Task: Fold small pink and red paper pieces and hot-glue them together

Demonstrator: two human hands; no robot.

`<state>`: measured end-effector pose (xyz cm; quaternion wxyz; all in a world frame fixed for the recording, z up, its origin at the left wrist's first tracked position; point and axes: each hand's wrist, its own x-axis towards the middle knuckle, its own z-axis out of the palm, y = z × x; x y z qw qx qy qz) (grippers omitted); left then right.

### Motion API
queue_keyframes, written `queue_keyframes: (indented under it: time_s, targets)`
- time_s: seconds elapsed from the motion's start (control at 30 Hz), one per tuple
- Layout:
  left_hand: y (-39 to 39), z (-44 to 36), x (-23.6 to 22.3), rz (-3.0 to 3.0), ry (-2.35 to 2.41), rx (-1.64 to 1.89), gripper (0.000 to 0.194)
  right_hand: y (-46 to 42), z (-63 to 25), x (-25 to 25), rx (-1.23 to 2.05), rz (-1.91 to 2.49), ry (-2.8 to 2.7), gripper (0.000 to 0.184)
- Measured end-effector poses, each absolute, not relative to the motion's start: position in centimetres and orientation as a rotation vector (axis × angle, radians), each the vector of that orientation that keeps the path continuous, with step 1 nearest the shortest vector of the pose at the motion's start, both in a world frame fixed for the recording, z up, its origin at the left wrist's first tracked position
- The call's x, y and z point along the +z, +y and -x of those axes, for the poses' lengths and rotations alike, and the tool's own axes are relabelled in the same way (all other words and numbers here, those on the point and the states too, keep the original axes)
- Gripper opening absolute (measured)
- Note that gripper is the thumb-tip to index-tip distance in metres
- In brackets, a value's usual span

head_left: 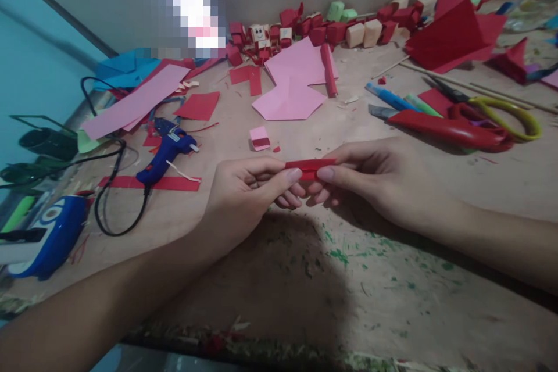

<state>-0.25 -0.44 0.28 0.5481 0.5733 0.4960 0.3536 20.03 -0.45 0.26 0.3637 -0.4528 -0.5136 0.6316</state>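
I hold a small folded strip of red paper level above the middle of the table, well in from its near edge. My left hand pinches one end between thumb and fingers, and my right hand pinches the other, thumbs on the side facing me and close together. Pressing evenly from both ends should keep the crease straight; too hard a squeeze could buckle paper this narrow, so I want light thumbs and matched edges.

Just beyond my fingers sits a small pink paper box. Towards the table's left edge, a blue glue gun lies with its handle over a flat red strip, its black cord looping where my left sleeve-side could snag. Towards the right edge, a red cutter with its blade bared lies beside yellow-handled scissors, so reaching there calls for care. Paper blocks line the far edge.
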Motion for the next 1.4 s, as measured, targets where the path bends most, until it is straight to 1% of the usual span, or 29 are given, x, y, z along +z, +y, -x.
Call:
queue_keyframes:
  time_s: [0.4, 0.6, 0.83, 0.97, 1.1, 1.2, 1.4]
  targets:
    - [-0.4, 0.2, 0.4, -1.384, 1.199, 0.802, 0.022, -0.5, -20.2, 0.0, 1.626, 1.152, -1.36, 0.017]
    - [-0.5, 0.1, 0.5, -1.412, 1.201, 0.786, 0.023, -0.5, -20.0, 0.8, 1.615, 1.254, -1.392, 0.018]
    - [-0.5, 0.2, 0.2, -1.382, 1.156, 0.748, 0.015, -0.4, -19.9, 1.0, 1.651, 1.127, -1.363, 0.011]
    - [-0.4, 0.1, 0.2, -1.426, 1.177, 0.758, 0.021, -0.3, -19.8, 1.0, 1.649, 1.134, -1.349, 0.015]
    - [-0.3, 0.0, 0.2, -1.434, 1.189, 0.776, 0.022, -0.3, -19.9, 0.9, 1.649, 1.171, -1.324, 0.015]
    - [-0.4, 0.0, 0.1, -1.459, 1.199, 0.789, 0.021, -0.4, -20.0, 0.9, 1.646, 1.173, -1.32, 0.015]
    - [-0.8, 0.0, -0.1, -1.544, 1.174, 0.854, 0.013, -0.3, -20.2, 1.0, 1.715, 1.201, -1.407, 0.023]
